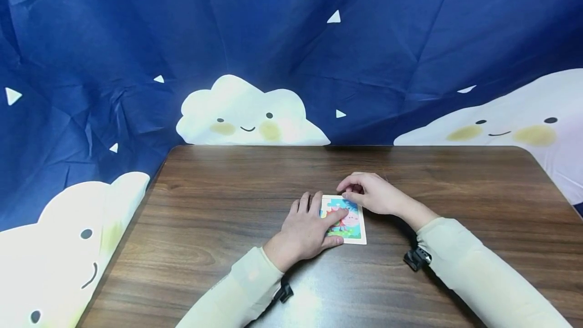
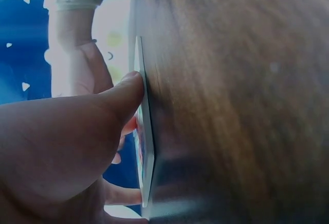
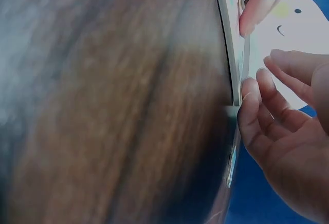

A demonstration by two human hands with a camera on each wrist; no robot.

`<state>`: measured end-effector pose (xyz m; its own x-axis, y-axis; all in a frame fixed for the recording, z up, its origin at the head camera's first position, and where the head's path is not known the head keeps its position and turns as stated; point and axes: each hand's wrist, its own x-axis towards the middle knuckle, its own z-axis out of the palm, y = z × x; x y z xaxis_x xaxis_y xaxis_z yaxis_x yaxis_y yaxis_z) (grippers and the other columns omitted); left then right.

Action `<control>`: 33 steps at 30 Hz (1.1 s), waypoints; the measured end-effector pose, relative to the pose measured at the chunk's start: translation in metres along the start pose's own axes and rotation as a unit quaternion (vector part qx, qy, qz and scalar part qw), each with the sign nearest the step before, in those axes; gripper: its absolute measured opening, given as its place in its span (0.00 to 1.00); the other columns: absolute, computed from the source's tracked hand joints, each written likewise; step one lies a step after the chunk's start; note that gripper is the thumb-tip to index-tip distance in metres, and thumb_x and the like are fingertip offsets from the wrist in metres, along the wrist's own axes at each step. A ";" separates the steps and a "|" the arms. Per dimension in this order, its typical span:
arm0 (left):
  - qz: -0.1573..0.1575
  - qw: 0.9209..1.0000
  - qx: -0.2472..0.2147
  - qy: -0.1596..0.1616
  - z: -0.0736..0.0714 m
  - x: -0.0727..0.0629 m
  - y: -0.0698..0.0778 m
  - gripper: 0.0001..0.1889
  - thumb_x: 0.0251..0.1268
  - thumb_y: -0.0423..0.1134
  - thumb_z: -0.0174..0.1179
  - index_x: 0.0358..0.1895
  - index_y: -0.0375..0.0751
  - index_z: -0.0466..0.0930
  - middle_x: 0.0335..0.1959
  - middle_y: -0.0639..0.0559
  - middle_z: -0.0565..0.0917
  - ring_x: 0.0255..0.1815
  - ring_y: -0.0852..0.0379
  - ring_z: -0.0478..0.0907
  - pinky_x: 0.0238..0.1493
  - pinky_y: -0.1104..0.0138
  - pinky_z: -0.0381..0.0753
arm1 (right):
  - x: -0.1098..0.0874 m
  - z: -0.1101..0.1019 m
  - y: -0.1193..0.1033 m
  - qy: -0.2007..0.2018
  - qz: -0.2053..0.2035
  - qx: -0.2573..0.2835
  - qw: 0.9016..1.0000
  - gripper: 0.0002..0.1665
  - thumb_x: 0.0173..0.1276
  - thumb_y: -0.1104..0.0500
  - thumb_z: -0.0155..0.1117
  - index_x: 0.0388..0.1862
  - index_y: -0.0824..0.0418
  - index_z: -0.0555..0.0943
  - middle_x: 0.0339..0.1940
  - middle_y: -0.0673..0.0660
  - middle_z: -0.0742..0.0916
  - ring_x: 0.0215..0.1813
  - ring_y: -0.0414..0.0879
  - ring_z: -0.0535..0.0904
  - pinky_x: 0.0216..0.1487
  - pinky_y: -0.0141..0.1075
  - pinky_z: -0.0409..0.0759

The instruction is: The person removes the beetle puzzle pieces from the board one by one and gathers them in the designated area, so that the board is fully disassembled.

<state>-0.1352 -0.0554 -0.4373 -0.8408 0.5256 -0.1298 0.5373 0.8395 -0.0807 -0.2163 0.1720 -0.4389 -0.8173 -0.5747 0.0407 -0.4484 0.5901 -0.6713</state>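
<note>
A small jigsaw puzzle [image 1: 357, 231] in a pale frame lies flat on the table, with a colourful cartoon picture on it. My left hand [image 1: 306, 229] rests spread over its left part, thumb at the near edge and a finger reaching across the picture. Low along the tabletop, the left wrist view shows the thumb against the thin frame [image 2: 146, 147]. By the far right corner of the puzzle is my right hand [image 1: 375, 194], its fingers bent loosely. In the right wrist view no object shows between the fingers [image 3: 280, 116]; some fingertips are beside the frame's corner.
The brown wooden table [image 1: 218, 186] reaches back to a dark blue cloth [image 1: 282, 29] printed with white clouds and triangles. Black wrist cameras [image 1: 416, 258] hang under both pale sleeves [image 1: 478, 267], close to the tabletop.
</note>
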 end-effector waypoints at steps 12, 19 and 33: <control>-0.007 1.000 0.012 -0.026 -0.001 0.001 -0.001 0.34 0.77 0.74 0.48 0.83 0.83 0.57 0.84 0.41 0.62 0.82 0.38 0.64 0.78 0.49 0.69 | 0.005 0.005 -0.003 -0.042 -0.020 0.015 0.999 0.11 0.78 0.65 0.66 0.52 0.56 0.91 0.44 0.50 0.87 0.39 0.39 0.75 0.42 0.33 0.75; -0.007 0.999 0.007 -0.035 0.000 0.001 -0.001 0.34 0.78 0.74 0.47 0.84 0.84 0.55 0.85 0.41 0.61 0.83 0.37 0.63 0.79 0.47 0.68 | 0.007 0.008 -0.005 -0.062 -0.032 0.015 0.997 0.11 0.79 0.64 0.65 0.53 0.56 0.91 0.44 0.50 0.86 0.40 0.38 0.76 0.44 0.32 0.76; -0.004 0.999 -0.001 -0.033 0.001 0.000 -0.001 0.35 0.77 0.75 0.47 0.84 0.83 0.55 0.85 0.42 0.60 0.83 0.36 0.62 0.77 0.43 0.68 | 0.012 0.010 -0.005 -0.088 -0.041 -0.002 0.995 0.15 0.80 0.66 0.62 0.57 0.58 0.92 0.42 0.49 0.85 0.40 0.36 0.74 0.45 0.32 0.75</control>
<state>-0.1362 -0.0564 -0.4381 -0.8392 0.5079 -0.1943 0.5296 0.8444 -0.0805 -0.2203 0.1565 -0.4419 -0.7018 -0.7114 -0.0361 -0.5120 0.5391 -0.6687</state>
